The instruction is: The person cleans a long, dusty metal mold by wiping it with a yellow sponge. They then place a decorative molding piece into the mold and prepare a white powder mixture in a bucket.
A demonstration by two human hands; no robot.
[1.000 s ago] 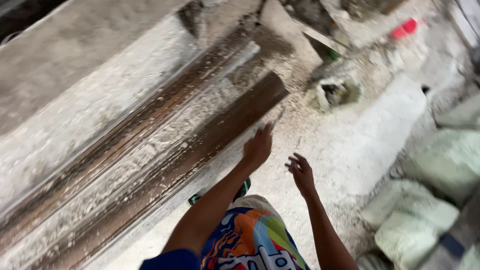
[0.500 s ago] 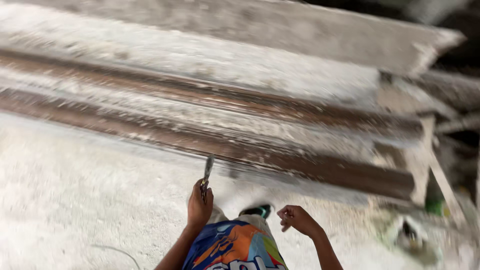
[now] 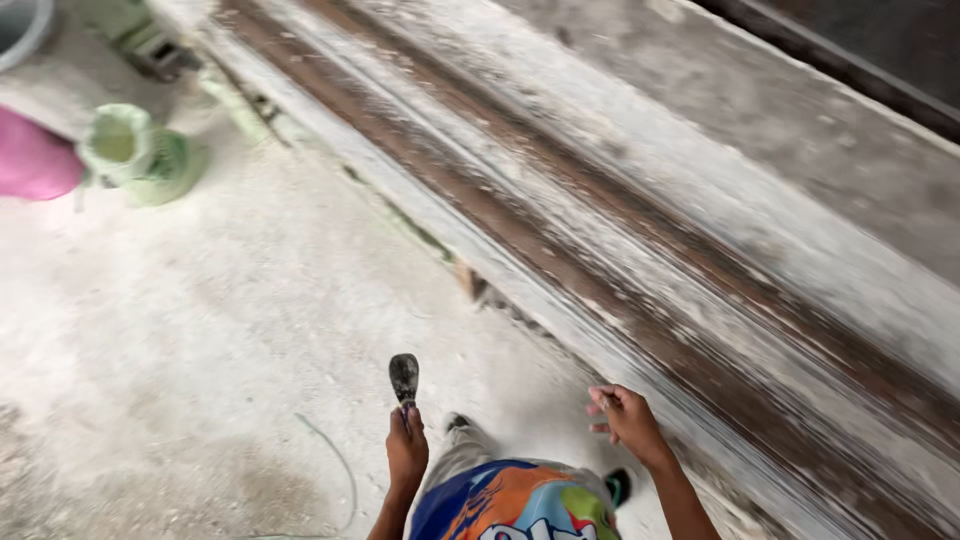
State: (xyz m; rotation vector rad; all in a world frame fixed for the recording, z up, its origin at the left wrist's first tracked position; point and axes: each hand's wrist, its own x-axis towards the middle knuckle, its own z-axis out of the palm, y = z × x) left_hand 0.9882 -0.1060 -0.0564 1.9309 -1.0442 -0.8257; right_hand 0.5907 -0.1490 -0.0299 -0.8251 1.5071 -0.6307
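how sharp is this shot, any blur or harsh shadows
Head view: light is soft and even, with no hard shadows or glare; the left hand and its putty knife read fairly sharp, as does the empty right hand; the long moulded beam smears into streaks toward the lower right; the green bucket looks soft.

Two hands — left hand (image 3: 406,450), right hand (image 3: 627,420); one putty knife (image 3: 404,380); one green bucket (image 3: 135,152); one long wooden moulding (image 3: 620,250).
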